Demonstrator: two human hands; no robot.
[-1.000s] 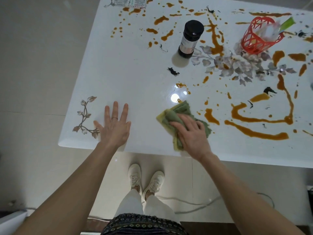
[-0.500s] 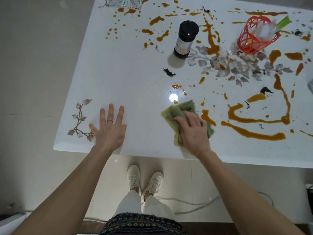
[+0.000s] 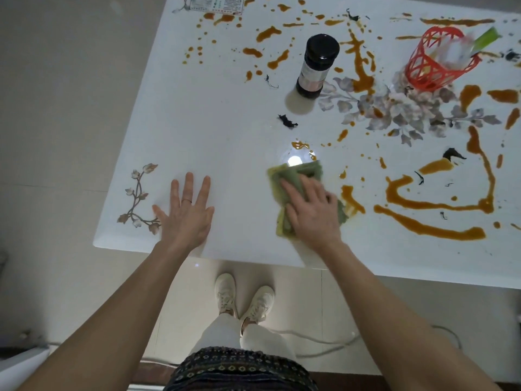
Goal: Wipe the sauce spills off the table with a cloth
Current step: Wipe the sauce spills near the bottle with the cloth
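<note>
The right hand (image 3: 313, 213) lies flat on the folded green cloth (image 3: 298, 174) near the front edge of the tabletop (image 3: 225, 122), fingers straight, pressing rather than gripping, likely to spread pressure toward the sauce streak (image 3: 351, 200) just beside it. The left hand (image 3: 186, 214), fingers open and spread, rests on the bare surface, probably as a brace.

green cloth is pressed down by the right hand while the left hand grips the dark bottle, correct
Not quite: the head view shows the left hand flat on the table, apart from the dark bottle. The right hand does press the green cloth.
</note>
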